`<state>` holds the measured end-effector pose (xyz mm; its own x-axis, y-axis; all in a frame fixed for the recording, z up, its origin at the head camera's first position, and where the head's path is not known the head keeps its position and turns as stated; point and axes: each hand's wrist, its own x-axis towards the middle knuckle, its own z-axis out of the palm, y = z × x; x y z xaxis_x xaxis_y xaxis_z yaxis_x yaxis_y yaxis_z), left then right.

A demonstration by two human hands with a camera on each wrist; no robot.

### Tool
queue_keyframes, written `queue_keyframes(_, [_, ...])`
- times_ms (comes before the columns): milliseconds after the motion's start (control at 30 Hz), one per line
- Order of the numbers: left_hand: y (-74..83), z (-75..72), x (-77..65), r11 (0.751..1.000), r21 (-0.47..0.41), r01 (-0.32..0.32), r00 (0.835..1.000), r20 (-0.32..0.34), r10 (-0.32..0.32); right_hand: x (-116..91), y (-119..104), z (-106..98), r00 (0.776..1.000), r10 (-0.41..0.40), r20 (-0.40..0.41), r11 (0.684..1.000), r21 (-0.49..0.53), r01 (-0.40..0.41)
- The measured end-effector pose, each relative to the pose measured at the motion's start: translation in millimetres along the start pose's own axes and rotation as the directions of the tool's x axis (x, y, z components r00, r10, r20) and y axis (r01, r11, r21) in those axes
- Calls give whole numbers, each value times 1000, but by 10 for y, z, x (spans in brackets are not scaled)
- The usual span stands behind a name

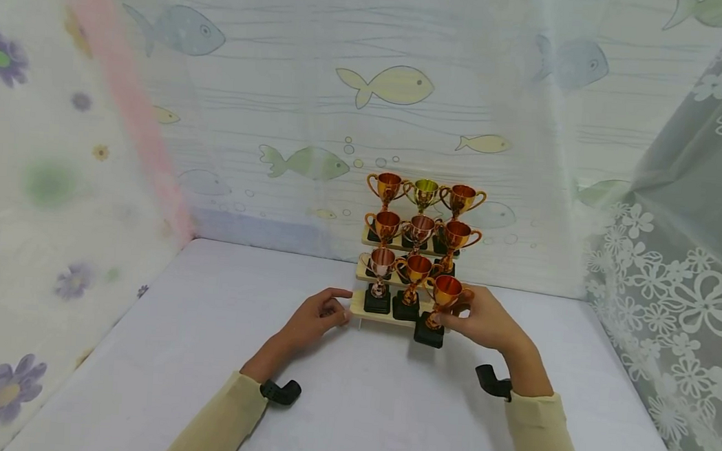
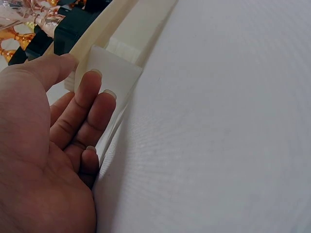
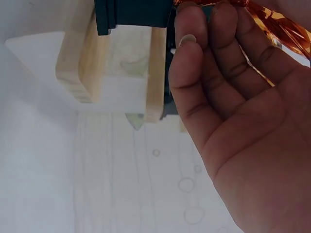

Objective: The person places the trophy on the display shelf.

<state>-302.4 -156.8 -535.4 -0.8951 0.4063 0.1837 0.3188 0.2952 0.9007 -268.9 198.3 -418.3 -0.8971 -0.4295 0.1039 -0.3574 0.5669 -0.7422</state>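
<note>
A small three-tier wooden stand (image 1: 364, 306) holds rows of miniature trophy cups on black bases. My right hand (image 1: 489, 319) pinches an orange-gold trophy cup (image 1: 446, 292) by its stem, at the right front of the lowest tier. This cup leans slightly, its black base (image 3: 141, 12) overlapping the shelf's front edge in the head view. On the other side, my left hand (image 1: 309, 321) holds the left end of the lowest shelf, thumb at the wood and fingers curled by the white side support (image 2: 114, 73). A rose-gold cup (image 1: 381, 262) and another orange-gold cup (image 1: 417, 269) stand upright on that tier.
Behind them, the middle tier carries a rose-gold cup (image 1: 421, 230) between two orange ones, and the top tier a yellow-gold cup (image 1: 425, 193) between two more. A fish-print curtain (image 1: 269, 96) hangs close behind the stand. White cloth (image 1: 362, 405) covers the table.
</note>
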Motion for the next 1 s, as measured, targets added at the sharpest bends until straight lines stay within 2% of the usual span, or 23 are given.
queue_keyframes(267, [-8, -8, 2, 1000, 20, 1, 1000, -1, 0, 28, 81, -19, 999, -7, -40, 1000, 29, 8])
queue_keyframes(700, [26, 7, -13, 1000, -13, 2, 1000, -4, -2, 44, 153, -13, 996, 10, -93, 999, 41, -6])
queue_keyframes(933, [35, 1, -24, 1000, 8, 4, 1000, -2, -4, 56, 195, -9, 993, -1, -114, 999, 51, 7])
queue_keyframes(1000, [144, -8, -54, 1000, 2, 3, 1000, 0, -3, 63, 213, -1, 992, -11, -123, 998, 63, 19])
